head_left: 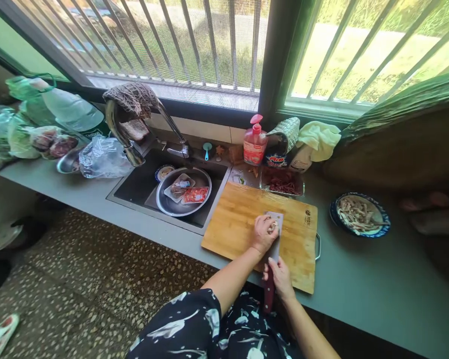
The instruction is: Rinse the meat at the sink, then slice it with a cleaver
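Observation:
In my right hand (280, 279) is a kitchen cleaver (276, 252), gripped where its dark red handle meets the wide blade. The blade lies over the wooden cutting board (235, 219), pointing away from me. My left hand (265, 233) is closed around pale cut pieces of food (272, 228) at the far part of the blade. Its palm and part of the blade are hidden under the fingers. To the right of the board sits a blue-rimmed plate (333, 215) with pale strips of food (355, 212).
A clear tray of dark red shredded food (282, 183) touches the board's far side. Left is a sink (134, 192) holding a metal basin (164, 207) with packaged food. A pink soap bottle (254, 144) stands by the window. Bagged produce (52, 142) fills the far left counter.

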A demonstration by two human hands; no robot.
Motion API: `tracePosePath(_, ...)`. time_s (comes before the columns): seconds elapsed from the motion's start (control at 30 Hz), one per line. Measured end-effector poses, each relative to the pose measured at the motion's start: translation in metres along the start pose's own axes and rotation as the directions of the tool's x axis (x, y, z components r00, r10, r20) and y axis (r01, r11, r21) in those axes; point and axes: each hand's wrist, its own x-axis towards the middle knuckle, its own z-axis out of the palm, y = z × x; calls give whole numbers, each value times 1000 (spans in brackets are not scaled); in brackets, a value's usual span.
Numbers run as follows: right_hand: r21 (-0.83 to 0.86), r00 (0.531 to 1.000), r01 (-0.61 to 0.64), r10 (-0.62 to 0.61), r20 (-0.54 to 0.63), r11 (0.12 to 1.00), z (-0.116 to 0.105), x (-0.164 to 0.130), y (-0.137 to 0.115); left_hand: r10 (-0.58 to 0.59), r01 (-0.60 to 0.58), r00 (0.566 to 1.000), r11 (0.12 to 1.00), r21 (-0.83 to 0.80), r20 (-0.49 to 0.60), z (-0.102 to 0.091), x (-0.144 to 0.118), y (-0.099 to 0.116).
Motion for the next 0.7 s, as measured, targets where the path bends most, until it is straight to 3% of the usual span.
tracePosePath(0.17,107,983,108,-90,-161,988,-58,-7,-51,197,-183,974,975,-127,108,50,35,74)
tracePosePath(0.4,215,919,293,-213,-331,932,-156,3,-140,389,-340,904,907,-249,180,165,89,176)
tracePosePath(0.5,216,895,323,-224,-386,921,-196,12,-163,420,-360,875,897,-257,239,210,105,196)
tracePosePath(0.57,184,885,314,-217,-411,931,-220,16,-173,364,-315,885,927,-203,289,232,111,201)
tracePosePath(0.7,32,857,270,-225,-463,962,-256,17,-187,276,-263,897,961,-84,346,252,115,205)
